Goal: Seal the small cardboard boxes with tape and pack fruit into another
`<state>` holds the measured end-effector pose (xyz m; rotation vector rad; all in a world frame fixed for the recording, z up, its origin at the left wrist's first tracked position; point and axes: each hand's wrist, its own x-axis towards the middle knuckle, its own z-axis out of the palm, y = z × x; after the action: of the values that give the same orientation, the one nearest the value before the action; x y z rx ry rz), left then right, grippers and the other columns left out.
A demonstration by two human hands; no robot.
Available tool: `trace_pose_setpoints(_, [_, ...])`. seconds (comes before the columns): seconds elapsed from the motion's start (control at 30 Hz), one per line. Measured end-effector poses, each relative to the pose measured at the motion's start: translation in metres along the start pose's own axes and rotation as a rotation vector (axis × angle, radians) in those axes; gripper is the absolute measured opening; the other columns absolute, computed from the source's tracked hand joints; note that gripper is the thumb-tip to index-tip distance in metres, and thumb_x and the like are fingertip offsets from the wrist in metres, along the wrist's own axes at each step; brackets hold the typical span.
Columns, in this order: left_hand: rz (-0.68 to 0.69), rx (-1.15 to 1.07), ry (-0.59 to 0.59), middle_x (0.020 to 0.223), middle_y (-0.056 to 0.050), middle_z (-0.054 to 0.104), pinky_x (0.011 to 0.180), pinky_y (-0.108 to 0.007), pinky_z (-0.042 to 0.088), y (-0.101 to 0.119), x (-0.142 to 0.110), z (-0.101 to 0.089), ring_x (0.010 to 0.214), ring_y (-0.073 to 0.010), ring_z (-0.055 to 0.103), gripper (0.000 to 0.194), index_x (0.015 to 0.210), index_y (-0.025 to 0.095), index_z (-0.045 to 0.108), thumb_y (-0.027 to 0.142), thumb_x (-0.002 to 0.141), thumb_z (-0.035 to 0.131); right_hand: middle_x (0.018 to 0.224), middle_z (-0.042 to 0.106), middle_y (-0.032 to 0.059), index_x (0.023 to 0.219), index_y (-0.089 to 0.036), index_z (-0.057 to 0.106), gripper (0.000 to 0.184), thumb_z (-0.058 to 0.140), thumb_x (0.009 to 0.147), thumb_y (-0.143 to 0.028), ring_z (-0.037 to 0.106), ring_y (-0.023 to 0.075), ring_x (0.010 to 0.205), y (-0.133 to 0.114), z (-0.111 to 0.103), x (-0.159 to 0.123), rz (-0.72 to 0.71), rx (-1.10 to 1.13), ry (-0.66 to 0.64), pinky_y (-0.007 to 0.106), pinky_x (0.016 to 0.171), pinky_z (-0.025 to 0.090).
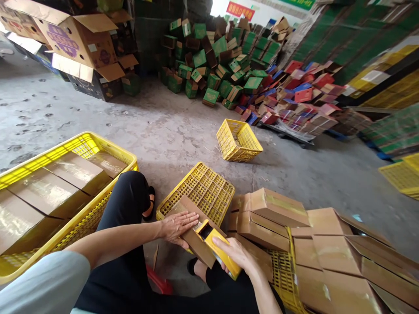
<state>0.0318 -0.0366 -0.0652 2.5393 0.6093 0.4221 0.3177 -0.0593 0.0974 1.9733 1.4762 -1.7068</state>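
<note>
A brown cardboard box (193, 237) rests on an upturned yellow crate (204, 187) in front of my knees. My left hand (176, 226) lies flat on the box's top, fingers stretched out. My right hand (237, 253) is wrapped round a yellow tape dispenser (218, 246), which presses against the box's near end.
A yellow crate (108, 150) at my left holds taped brown boxes. More brown boxes (278, 213) are stacked at my right over another yellow crate. A small yellow basket (238, 140) lies tilted on the concrete floor. Heaps of green, red and blue cartons (248, 74) fill the back.
</note>
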Motion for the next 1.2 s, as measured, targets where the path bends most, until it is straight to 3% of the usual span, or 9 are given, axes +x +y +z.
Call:
trace_pose_setpoints(0.17, [-0.036, -0.007, 0.0, 0.171, -0.025, 0.018, 0.13, -0.053, 0.017, 0.009, 0.006, 0.001, 0.16, -0.0392, 0.019, 0.114, 0.168, 0.009, 0.012, 0.082, 0.09, 0.053, 0.052, 0.069, 0.0055, 0.072, -0.017, 0.065, 0.058, 0.052, 0.092, -0.07, 0.067, 0.0189, 0.047, 0.001, 0.003, 0.001, -0.009, -0.002, 0.04, 0.026, 0.045, 0.055])
trace_pose_setpoints(0.4, [0.02, -0.002, 0.011, 0.173, -0.024, 0.011, 0.131, -0.048, 0.015, 0.021, 0.018, 0.009, 0.161, -0.0361, 0.014, 0.118, 0.168, 0.007, -0.003, 0.081, 0.092, 0.05, 0.055, 0.071, 0.0076, 0.068, -0.02, 0.065, 0.059, 0.046, 0.096, -0.069, 0.068, 0.0191, 0.048, 0.005, 0.006, 0.009, 0.004, -0.034, 0.027, 0.025, 0.046, 0.056])
trace_pose_setpoints(0.63, [0.036, 0.01, -0.02, 0.173, -0.024, 0.011, 0.131, -0.047, 0.015, 0.015, 0.016, 0.006, 0.161, -0.0359, 0.013, 0.117, 0.168, 0.006, -0.001, 0.08, 0.093, 0.05, 0.059, 0.072, 0.0131, 0.075, -0.018, 0.068, 0.06, 0.047, 0.095, -0.07, 0.069, 0.0234, 0.048, 0.001, 0.005, 0.003, -0.012, -0.035, -0.002, 0.035, 0.053, 0.063])
trace_pose_setpoints(0.97, [0.019, -0.001, -0.006, 0.172, -0.024, 0.012, 0.131, -0.049, 0.012, 0.015, 0.015, 0.011, 0.161, -0.0367, 0.012, 0.115, 0.168, 0.006, 0.006, 0.081, 0.093, 0.049, 0.053, 0.069, 0.0075, 0.074, -0.019, 0.061, 0.054, 0.052, 0.096, -0.067, 0.067, 0.0186, 0.044, 0.017, 0.0, -0.008, 0.027, -0.008, 0.05, 0.023, 0.042, 0.053])
trace_pose_setpoints(1.2, [0.052, 0.001, -0.035, 0.173, -0.023, 0.008, 0.131, -0.049, 0.015, 0.032, 0.02, 0.011, 0.161, -0.0375, 0.012, 0.119, 0.168, 0.006, -0.002, 0.081, 0.092, 0.051, 0.052, 0.069, 0.0085, 0.074, -0.019, 0.062, 0.053, 0.053, 0.095, -0.066, 0.066, 0.0209, 0.045, 0.023, 0.0, -0.004, -0.006, -0.004, 0.053, 0.028, 0.043, 0.055])
